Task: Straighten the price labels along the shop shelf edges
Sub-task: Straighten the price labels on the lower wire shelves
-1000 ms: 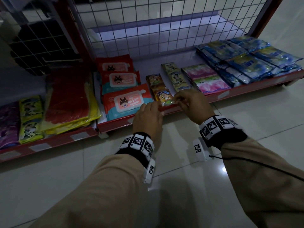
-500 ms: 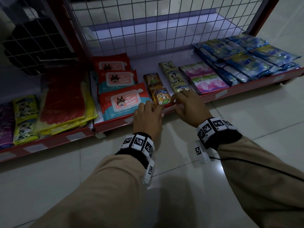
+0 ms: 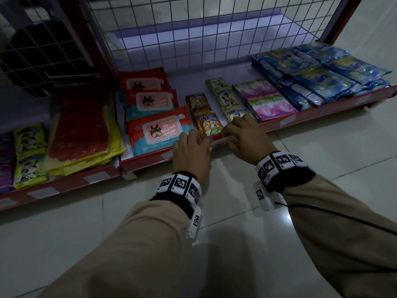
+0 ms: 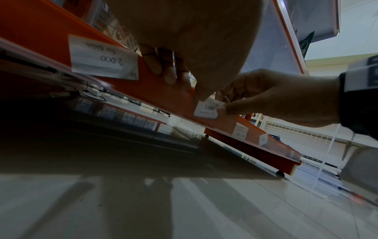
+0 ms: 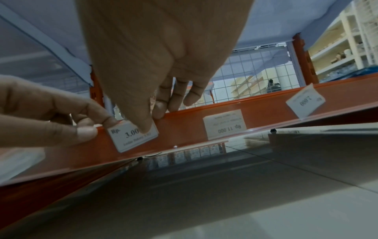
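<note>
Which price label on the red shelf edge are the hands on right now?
The label reading Rp. 3.00, pinched between both hands; the 11.000 label and tilted 2.000 label sit untouched further along.

Red and teal wipes packets lie left of centre in the head view, with orange snack sachets beside them. Pink tissue packs and blue plastic pouches fill the upper right. A white wire grid panel stands behind; glossy pale floor tiles spread below.
</note>
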`<act>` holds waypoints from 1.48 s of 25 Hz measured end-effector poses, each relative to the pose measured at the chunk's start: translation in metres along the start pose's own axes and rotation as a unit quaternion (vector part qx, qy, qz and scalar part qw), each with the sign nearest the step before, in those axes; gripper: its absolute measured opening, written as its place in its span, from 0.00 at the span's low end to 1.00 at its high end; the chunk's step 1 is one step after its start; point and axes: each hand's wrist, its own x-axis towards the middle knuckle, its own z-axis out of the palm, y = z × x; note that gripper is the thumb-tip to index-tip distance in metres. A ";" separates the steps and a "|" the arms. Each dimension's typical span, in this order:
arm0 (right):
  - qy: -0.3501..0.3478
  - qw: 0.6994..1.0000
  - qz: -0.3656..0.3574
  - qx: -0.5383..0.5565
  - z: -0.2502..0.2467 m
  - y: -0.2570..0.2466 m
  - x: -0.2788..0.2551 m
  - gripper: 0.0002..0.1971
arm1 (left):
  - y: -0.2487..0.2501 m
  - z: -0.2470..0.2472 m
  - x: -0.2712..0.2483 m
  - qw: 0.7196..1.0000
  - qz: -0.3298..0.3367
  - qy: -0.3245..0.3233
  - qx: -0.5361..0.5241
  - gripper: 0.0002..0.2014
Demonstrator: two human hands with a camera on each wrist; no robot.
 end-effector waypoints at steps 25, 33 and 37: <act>0.029 0.999 0.009 0.015 0.000 -0.007 -0.012 0.17 | -0.003 -0.006 -0.004 0.999 0.005 0.007 -0.041 0.15; 0.014 1.000 -0.006 -0.003 0.007 -0.042 -0.007 0.19 | -0.024 -0.017 -0.018 0.994 0.045 -0.024 -0.100 0.21; -0.001 1.000 0.017 -0.006 0.010 -0.052 0.000 0.21 | -0.050 -0.024 -0.032 0.997 0.051 -0.001 -0.059 0.20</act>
